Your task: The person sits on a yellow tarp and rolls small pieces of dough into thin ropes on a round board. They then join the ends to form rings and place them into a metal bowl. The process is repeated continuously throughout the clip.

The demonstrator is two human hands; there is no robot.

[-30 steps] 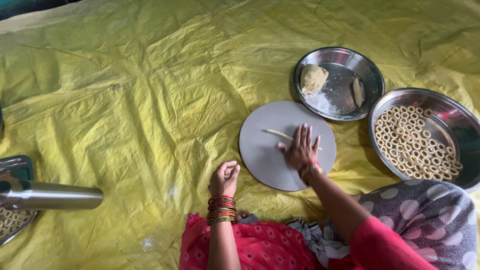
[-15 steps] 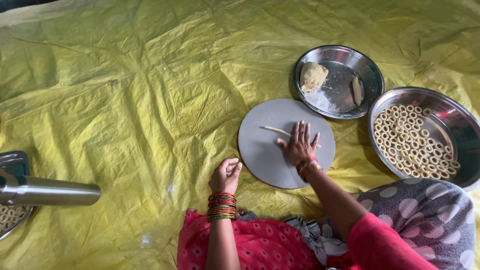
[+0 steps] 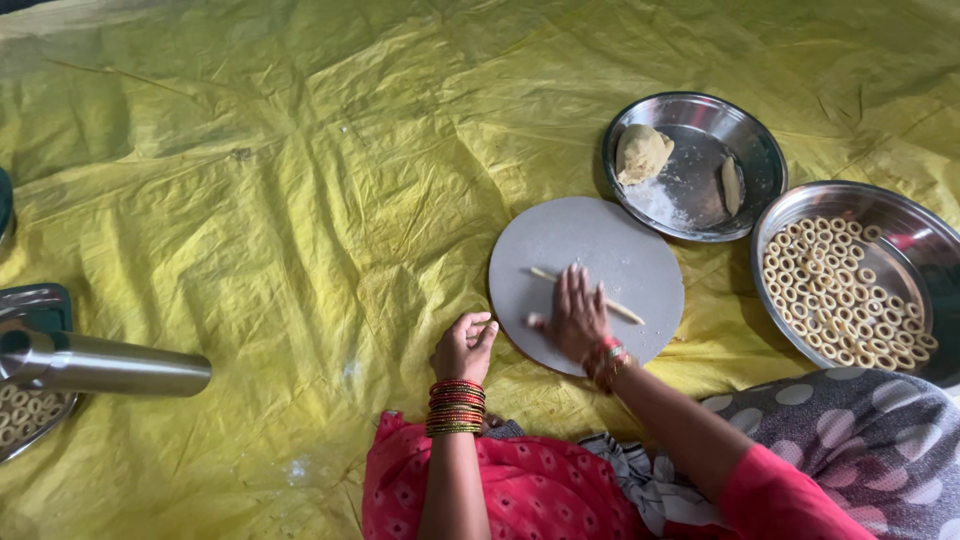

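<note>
dough rope (image 3: 620,307) lies on the round grey board (image 3: 590,240), a thin pale strip that runs from the left of the board down to the right. the right hand (image 3: 573,318) rests flat on its middle part, fingers spread and stretched forward, palm down; it presses on the strip and does not grip it. the ends of the strip show on both sides of the hand. the left hand (image 3: 465,346) lies just beside the left edge of the board, on the yellow plastic sheet (image 3: 250,200), with fingers loosely curled; it holds nothing that i can see.

to roll such a strip well, i think the pressure must be light and even, and the palm should travel along the whole length, so that no part becomes thinner and breaks. the ends look a little thinner than the middle (the middle is hidden under the hand, so i cannot be sure).

above the board stands a steel plate (image 3: 760,150) with a lump of dough (image 3: 642,153) and a smaller piece of dough (image 3: 731,185), and some flour on the bottom. to the right, a larger steel plate (image 3: 900,210) is filled with many small dough rings (image 3: 835,290), lying close together. at the left edge a steel cylinder (image 3: 110,365) lies over another tray (image 3: 40,300) with a few rings.
</note>
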